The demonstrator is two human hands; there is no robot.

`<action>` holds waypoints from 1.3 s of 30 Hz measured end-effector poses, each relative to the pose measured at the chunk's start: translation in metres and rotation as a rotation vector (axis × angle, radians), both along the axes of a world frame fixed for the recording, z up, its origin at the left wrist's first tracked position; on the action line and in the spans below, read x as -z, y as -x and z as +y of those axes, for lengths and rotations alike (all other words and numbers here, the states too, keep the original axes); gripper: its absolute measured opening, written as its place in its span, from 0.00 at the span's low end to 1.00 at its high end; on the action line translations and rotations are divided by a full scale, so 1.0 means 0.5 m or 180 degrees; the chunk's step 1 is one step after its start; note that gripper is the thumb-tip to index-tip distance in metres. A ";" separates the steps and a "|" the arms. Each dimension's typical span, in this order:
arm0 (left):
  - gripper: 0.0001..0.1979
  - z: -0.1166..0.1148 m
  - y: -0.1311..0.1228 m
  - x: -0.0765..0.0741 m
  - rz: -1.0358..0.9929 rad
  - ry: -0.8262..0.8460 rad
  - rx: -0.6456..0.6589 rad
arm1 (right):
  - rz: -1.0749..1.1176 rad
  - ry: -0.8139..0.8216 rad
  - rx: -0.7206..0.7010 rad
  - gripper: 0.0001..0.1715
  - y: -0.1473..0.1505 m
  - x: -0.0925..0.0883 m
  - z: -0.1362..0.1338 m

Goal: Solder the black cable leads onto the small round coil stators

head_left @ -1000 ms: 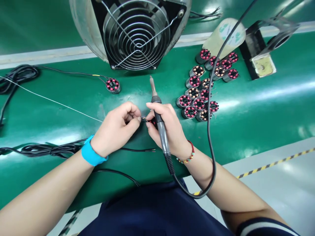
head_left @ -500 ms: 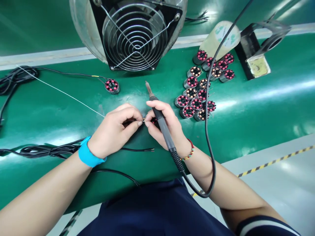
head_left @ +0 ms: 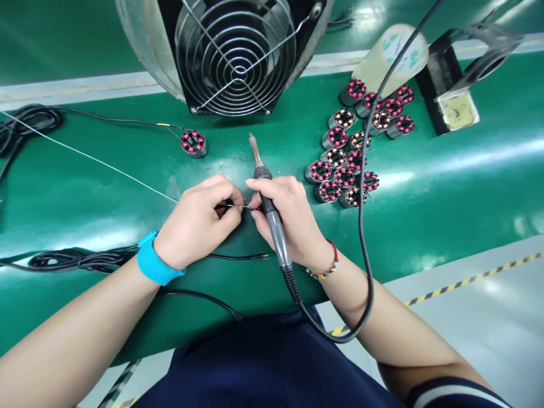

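My left hand (head_left: 208, 218), with a blue wristband, is closed, thumb and forefinger pinching a thin wire (head_left: 245, 206). A long strand of silvery wire (head_left: 106, 164) runs from behind this hand toward the upper left. My right hand (head_left: 289, 218) is wrapped round a soldering iron (head_left: 277, 232), whose tip points up and away from me. Its thumb and finger also meet close to the thin wire's end, nearly touching my left fingertips. What else lies under the fingers is hidden. A black cable (head_left: 238, 258) with bared ends lies just below my hands.
A fan with a wire guard (head_left: 238, 68) stands ahead. Several wound motor stators (head_left: 335, 158) cluster at the right, near a tape roll (head_left: 393, 56) and an iron stand with sponge (head_left: 458, 110). One cabled stator (head_left: 193, 143) and coiled cables (head_left: 80, 259) lie left.
The soldering iron has swung slightly more upright, its tip shifting a little left. My fingertips have shifted slightly on the wire. A reddish part glimpsed behind my right fingers is now hidden.
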State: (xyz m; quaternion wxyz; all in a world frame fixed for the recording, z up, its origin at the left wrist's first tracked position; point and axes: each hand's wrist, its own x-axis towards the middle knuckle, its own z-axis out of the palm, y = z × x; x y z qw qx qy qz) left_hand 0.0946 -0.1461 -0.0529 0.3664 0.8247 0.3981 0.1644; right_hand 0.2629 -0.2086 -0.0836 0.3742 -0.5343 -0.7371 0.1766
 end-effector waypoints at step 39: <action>0.04 -0.010 -0.016 -0.003 0.0142 0.0513 -0.0258 | 0.0910 -0.0865 0.0822 0.13 -0.030 -0.028 -0.048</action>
